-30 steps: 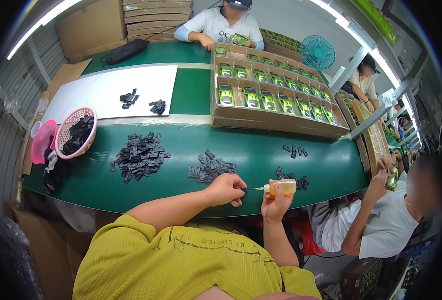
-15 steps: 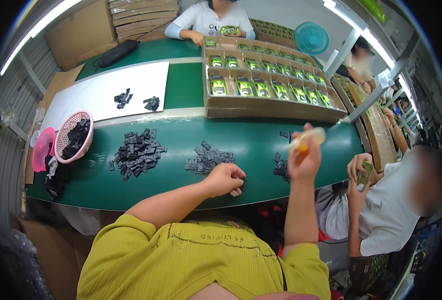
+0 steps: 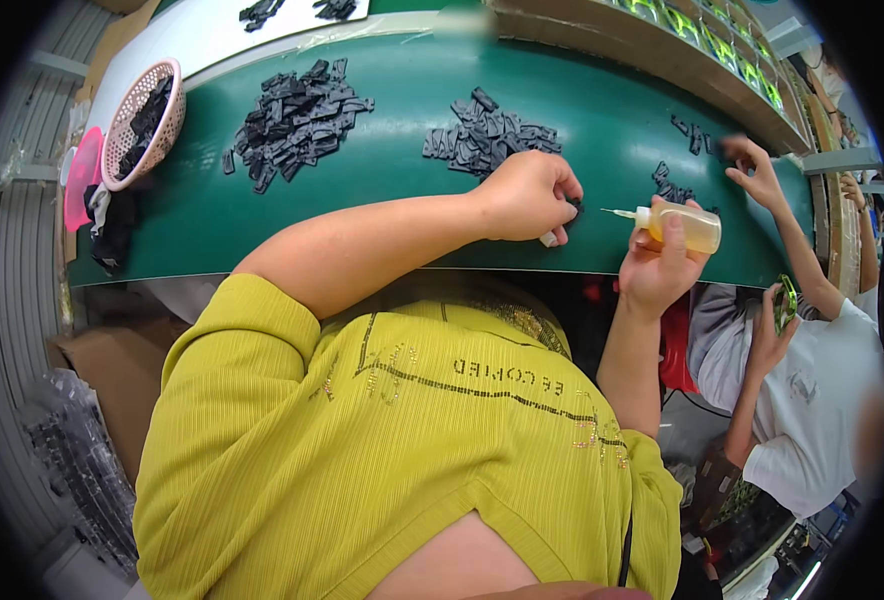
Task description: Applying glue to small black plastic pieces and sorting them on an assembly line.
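Note:
My left hand [image 3: 527, 198] is closed in a pinch just above the green tabletop, with a small dark piece peeking out by its fingertips. In my right hand [image 3: 654, 272] lies a clear squeeze bottle [image 3: 697, 229] of yellowish liquid, tilted almost flat. Its thin needle tip points left, toward the fingers of my left hand, with a gap between them. Beyond my left hand is a pile of small black plastic parts [image 3: 492, 135]. A larger pile of the same black parts [image 3: 297, 122] sits farther left.
A pink basket [image 3: 174, 125] of black pieces stands at the left end of the green table [image 3: 382, 215]. At the far right, a cardboard tray [image 3: 652, 60] holds green toy cars. A co-worker's hand [image 3: 757, 178] reaches over the table near a small black group [image 3: 670, 184].
My view has tipped down. My right hand has come down and turned the bottle so its needle points left. The co-worker at the right now reaches onto the table with one hand.

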`<act>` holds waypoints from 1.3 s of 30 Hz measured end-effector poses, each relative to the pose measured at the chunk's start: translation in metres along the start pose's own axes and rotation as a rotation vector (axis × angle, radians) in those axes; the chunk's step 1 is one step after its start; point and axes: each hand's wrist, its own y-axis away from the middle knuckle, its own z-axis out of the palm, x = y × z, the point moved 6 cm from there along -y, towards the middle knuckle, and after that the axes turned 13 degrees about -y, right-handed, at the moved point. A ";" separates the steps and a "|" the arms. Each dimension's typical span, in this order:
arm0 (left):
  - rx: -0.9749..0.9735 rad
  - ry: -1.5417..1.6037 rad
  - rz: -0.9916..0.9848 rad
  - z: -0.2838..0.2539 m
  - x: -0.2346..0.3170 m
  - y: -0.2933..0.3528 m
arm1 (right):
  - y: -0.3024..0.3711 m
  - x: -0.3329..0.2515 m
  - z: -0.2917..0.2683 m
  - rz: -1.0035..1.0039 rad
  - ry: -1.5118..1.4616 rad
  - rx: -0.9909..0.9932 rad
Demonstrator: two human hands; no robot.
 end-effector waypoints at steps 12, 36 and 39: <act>-0.043 -0.060 -0.008 0.003 0.003 0.008 | 0.024 0.003 0.009 -0.136 0.309 -0.138; -0.057 -0.040 -0.015 0.004 0.001 0.006 | 0.025 0.004 0.011 -0.137 0.361 -0.149; -0.053 -0.093 -0.007 0.000 0.006 0.007 | 0.023 0.004 0.012 -0.145 0.378 -0.153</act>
